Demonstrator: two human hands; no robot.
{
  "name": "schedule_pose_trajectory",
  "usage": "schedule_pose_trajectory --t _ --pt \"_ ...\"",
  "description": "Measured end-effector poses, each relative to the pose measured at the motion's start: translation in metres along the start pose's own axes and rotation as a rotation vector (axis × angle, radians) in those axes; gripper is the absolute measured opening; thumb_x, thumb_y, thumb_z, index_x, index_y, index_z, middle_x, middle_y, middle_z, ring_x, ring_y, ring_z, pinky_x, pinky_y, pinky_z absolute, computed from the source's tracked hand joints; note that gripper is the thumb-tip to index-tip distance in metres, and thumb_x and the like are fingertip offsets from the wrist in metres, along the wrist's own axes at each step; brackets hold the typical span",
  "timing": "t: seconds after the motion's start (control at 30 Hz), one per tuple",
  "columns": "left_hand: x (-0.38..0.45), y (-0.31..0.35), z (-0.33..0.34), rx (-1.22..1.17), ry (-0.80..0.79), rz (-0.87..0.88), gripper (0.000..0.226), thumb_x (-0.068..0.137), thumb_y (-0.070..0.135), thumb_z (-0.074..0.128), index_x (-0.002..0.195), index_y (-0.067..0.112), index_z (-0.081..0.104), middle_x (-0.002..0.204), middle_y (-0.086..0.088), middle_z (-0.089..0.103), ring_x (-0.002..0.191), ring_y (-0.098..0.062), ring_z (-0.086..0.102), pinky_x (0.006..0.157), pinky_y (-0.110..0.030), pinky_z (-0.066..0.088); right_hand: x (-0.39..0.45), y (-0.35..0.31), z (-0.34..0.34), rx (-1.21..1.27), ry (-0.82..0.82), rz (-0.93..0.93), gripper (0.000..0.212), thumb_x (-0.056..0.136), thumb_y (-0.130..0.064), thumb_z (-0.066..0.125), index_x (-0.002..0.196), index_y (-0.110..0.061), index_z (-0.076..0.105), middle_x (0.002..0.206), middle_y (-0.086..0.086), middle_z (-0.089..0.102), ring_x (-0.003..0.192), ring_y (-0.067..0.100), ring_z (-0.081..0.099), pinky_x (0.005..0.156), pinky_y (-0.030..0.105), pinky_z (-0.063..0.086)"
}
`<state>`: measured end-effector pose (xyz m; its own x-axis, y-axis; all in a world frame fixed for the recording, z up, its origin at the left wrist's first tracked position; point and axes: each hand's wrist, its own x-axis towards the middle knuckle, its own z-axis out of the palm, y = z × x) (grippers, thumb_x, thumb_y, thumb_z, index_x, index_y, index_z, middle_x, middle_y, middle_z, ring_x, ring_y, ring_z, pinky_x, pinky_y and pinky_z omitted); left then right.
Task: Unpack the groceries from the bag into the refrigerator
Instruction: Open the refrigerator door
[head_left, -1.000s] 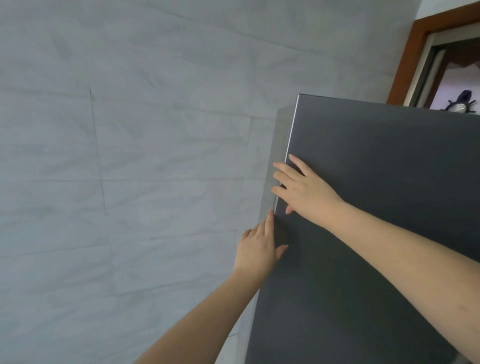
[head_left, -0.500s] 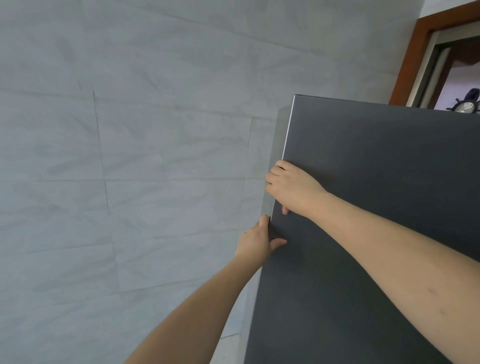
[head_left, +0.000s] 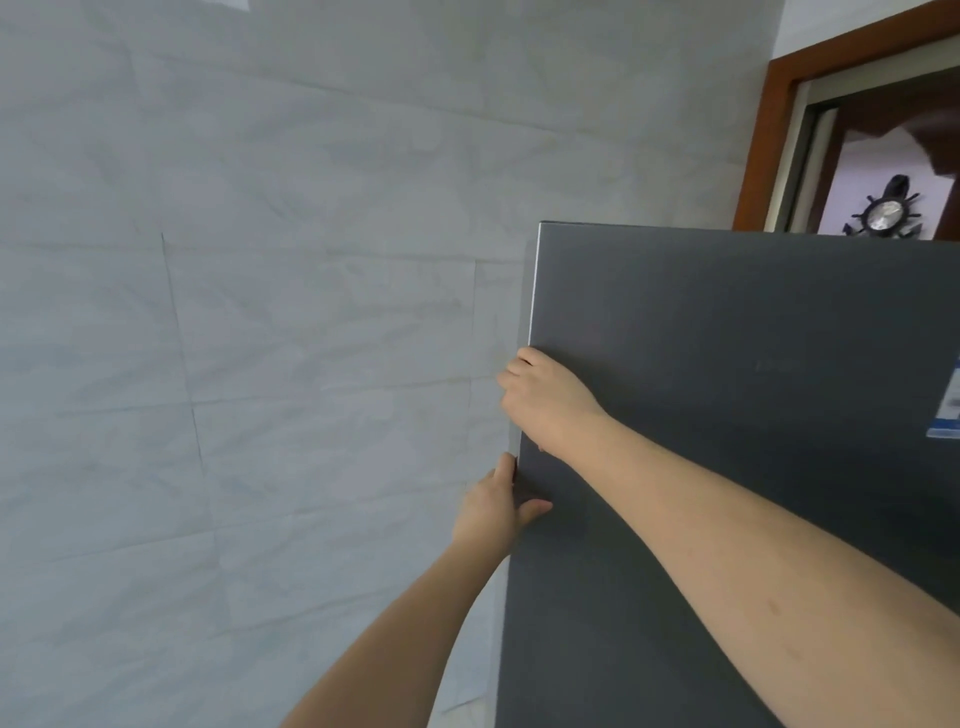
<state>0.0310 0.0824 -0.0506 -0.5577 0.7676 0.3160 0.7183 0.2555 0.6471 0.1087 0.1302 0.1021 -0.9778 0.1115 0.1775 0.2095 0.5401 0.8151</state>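
Dark grey refrigerator door (head_left: 727, 415) fills the frame from 2 to 5 o'clock, its left edge running down the centre. Right hand (head_left: 545, 400) sits at centre, fingers curled over that left edge, gripping the door. Left hand (head_left: 493, 509) is just below it at 6 o'clock, thumb on the door face, fingers tucked behind the same edge, also gripping. Both forearms reach in from the bottom. Pale tiled wall (head_left: 260, 312) covers 7 to 12 o'clock. Brown door frame (head_left: 769, 130) at 1 o'clock. Blue-white sticker (head_left: 948, 405) at 3 o'clock on the door.
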Motion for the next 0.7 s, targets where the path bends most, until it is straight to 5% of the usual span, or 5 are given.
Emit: schedule_pose_trajectory --t 0.13,0.3,0.6,0.7 --pt "-0.019 -0.001 -0.003 0.008 -0.004 0.054 0.044 0.088 0.043 0.067 0.095 0.016 0.034 0.079 0.002 0.051 0.073 -0.024 0.052 0.051 -0.03 0.03 -0.015 -0.009 -0.014 -0.034 0.059 -0.009 0.014 0.054 -0.011 0.073 0.059 -0.021 0.065 0.067 -0.006 0.056 0.071 0.016 0.055 0.077 0.026 0.043" --pt "-0.051 0.008 -0.008 0.041 -0.013 0.088 0.043 0.089 0.048 0.064 0.097 0.02 0.033 0.085 0.001 0.057 0.08 -0.028 0.061 0.057 -0.035 0.039 -0.045 -0.019 -0.03 -0.026 0.021 0.037 0.021 0.082 -0.004 0.057 0.101 -0.009 0.065 0.105 0.005 0.057 0.103 0.026 0.048 0.103 0.037 0.031" --pt "-0.132 0.041 -0.018 0.061 -0.088 0.236 0.036 0.093 0.051 0.058 0.108 0.025 0.037 0.086 0.008 0.056 0.067 -0.01 0.054 0.056 -0.023 0.045 -0.128 -0.05 -0.08 -0.037 -0.001 0.179 0.041 0.079 -0.009 0.073 0.119 -0.01 0.062 0.125 0.008 0.057 0.119 0.028 0.048 0.113 0.042 0.027" --pt "-0.16 0.045 -0.015 0.055 -0.192 0.336 0.033 0.091 0.054 0.056 0.101 0.026 0.042 0.08 0.011 0.055 0.065 -0.008 0.055 0.056 -0.021 0.044 -0.169 -0.062 -0.092 0.058 0.065 0.277 0.045 0.059 -0.005 0.086 0.102 -0.008 0.071 0.109 0.01 0.067 0.107 0.029 0.058 0.112 0.047 0.033"
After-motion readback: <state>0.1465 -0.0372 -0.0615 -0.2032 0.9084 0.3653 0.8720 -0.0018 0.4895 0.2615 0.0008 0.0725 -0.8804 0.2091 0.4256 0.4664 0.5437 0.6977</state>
